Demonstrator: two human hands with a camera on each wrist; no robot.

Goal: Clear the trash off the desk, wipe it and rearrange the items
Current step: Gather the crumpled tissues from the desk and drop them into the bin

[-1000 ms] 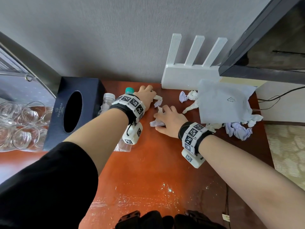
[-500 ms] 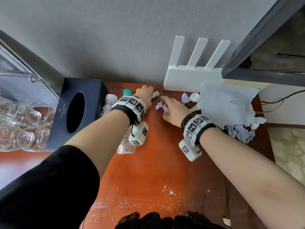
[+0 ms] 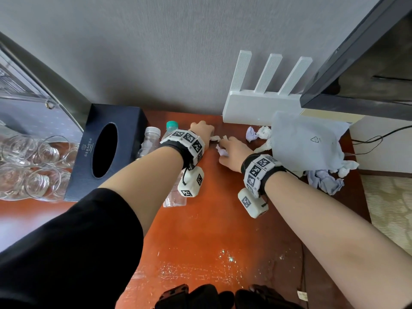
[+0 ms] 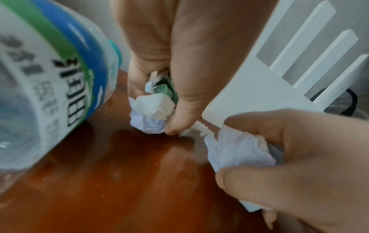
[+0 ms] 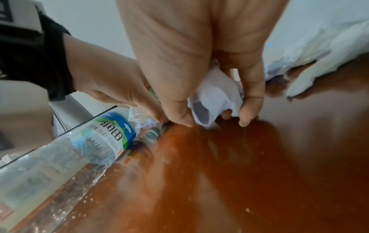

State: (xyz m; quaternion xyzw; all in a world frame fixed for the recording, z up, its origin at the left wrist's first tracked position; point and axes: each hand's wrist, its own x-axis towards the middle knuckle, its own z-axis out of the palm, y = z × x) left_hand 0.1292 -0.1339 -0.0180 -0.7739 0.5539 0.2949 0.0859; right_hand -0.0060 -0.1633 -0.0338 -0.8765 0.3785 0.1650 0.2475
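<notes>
Trash on the reddish, glossy bench (image 3: 223, 230) is mostly crumpled tissue. From the head view, both hands have drawn closer together near the back edge than a second ago: the left hand (image 3: 201, 130) sits curled over a white wad (image 3: 215, 138), and the right hand (image 3: 233, 153), earlier flat on the wood, now pinches a pale tissue ball (image 3: 221, 150). More crumpled scraps (image 3: 258, 132) lie in front of the white router (image 3: 256, 108), and a soft grey pouch (image 3: 305, 143) sits toward the right edge over further scraps (image 3: 325, 182). A dark tissue box (image 3: 107, 150) with an oval opening stands at the left, beside two clear plastic bottles (image 3: 151, 141) lying on their sides.

Left wrist view: the left hand (image 4: 169, 55) grips a wrinkled white wad (image 4: 151, 113) with a bit of green wrapper (image 4: 165, 89) tucked behind it, pressed to the wood. A labelled bottle (image 4: 49, 88) fills the left.

Right wrist view: thumb and fingers (image 5: 251, 94) of the right hand (image 5: 199, 63) close around a crumpled tissue (image 5: 215, 97), just above the surface.
</notes>
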